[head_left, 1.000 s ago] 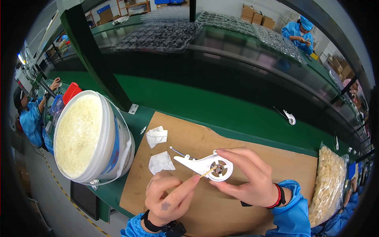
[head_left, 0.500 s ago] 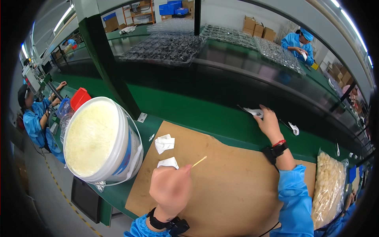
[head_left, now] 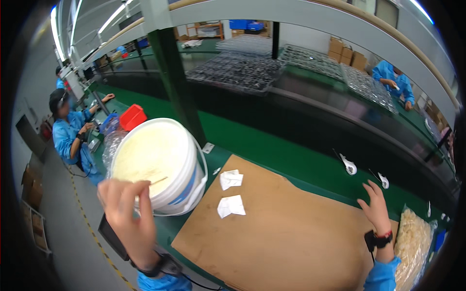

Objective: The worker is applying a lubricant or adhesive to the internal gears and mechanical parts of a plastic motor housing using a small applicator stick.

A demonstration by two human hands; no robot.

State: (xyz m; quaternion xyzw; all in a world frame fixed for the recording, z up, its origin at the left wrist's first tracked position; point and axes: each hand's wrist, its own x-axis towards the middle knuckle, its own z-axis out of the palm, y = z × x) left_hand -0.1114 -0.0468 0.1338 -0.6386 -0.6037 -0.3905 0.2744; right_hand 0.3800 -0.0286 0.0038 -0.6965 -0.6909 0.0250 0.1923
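Note:
My left hand is over the near edge of a large white bucket filled with a pale yellow, cream-like mass. Its thumb and fingers pinch a thin wooden stick, whose tip is above or at the mass; I cannot tell whether they touch. My right hand is open with fingers spread, over the green surface beyond the cardboard's right end. Nearest to it are two small white rounded parts, each with a thin dark piece: one part farther left, another part by its fingertips.
A brown cardboard sheet lies before me with two crumpled white papers. A bag of pale pieces is at the right. A dark post rises behind the bucket, near a red bin. Co-workers in blue sit left and far right.
My left hand has moved left with the stick, from the cardboard to the bucket. My right hand has let go of a white part and drawn back from it. The view has shifted.

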